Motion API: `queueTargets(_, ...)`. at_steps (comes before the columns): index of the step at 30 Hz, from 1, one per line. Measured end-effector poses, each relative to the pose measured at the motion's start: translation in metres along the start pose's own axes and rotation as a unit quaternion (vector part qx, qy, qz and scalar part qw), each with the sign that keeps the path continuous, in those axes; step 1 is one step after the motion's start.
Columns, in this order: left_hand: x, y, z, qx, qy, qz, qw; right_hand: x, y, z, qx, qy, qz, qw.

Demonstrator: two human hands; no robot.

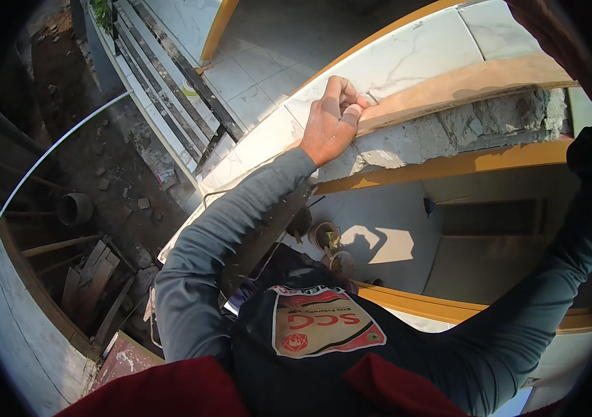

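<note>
My left hand reaches up to the near end of a long, pale wooden strip. Its thumb and forefinger are pinched around a short grey nail at the strip's edge. The strip lies along white marbled tiles, above a rough band of broken mortar on the wall. My right arm is raised at the right side, bent up toward the rim. The right hand itself cannot be made out there; a dark, blurred reddish-brown shape covers the upper right corner.
A yellow-orange frame borders an opening below the mortar; through it, buckets stand on a tiled floor far below. At left, a slatted ledge, dirt ground with rubble, a round pot and loose boards show.
</note>
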State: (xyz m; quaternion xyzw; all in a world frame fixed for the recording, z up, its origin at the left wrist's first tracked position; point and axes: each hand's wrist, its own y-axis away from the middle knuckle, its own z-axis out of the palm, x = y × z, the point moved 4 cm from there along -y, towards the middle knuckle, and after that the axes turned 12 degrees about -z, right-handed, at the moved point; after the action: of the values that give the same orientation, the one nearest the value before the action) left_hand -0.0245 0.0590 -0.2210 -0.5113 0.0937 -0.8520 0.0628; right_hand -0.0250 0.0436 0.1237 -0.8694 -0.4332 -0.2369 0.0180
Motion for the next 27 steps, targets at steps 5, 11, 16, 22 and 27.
queueTargets(5,0.007,0.004,-0.013,-0.018,-0.104,0.005,0.994,0.026,0.062,-0.014,0.197,-0.027,0.043,0.979)
queueTargets(11,0.011,0.026,-0.022,-0.103,-0.101,0.014,0.989,0.029,0.112,0.007,0.334,-0.067,0.042,0.939)
queueTargets(16,0.015,0.034,-0.02,-0.097,-0.244,0.022,0.965,0.023,0.129,0.026,0.389,-0.089,0.027,0.917)
queueTargets(22,0.005,0.031,-0.016,-0.067,-0.229,0.017,0.971,0.019,0.141,0.039,0.437,-0.101,0.014,0.893)
queueTargets(27,-0.004,0.03,-0.012,-0.024,-0.234,0.045,0.971,0.01,0.153,0.053,0.489,-0.105,0.0,0.866)
